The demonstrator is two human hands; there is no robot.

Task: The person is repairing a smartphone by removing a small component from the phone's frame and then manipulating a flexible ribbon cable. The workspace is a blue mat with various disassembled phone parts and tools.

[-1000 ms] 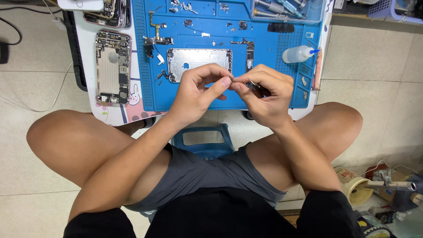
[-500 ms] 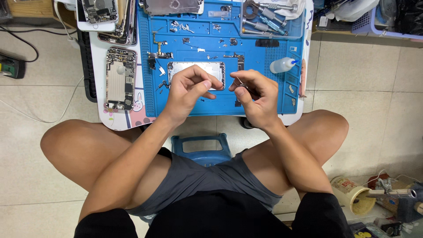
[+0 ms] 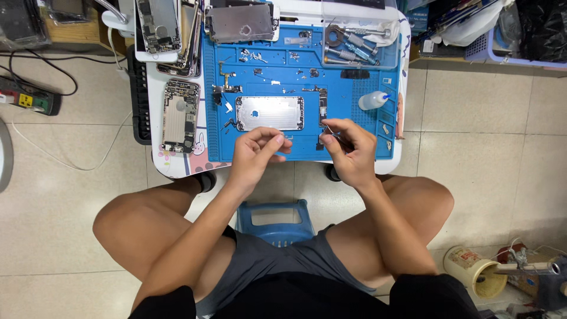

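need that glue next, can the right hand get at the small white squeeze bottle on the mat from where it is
Probably yes: the right hand sits just below the squeeze bottle, with only bare blue mat between, though its grip already holds tweezers.

light: bright, even, pretty much overhead | shadows: soft, small ones under the legs and the blue stool (image 3: 276, 222) | glare: mild shine on the silver phone back housing (image 3: 270, 113) and floor tiles (image 3: 490, 153) | focus: sharp mid-frame, tiny parts hard to read | edges: slight wide-angle bend

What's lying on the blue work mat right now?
On the blue work mat: a silver phone housing, scattered small parts, a small white bottle. Both hands, left hand and right hand, cover its near edge, hiding anything beneath.
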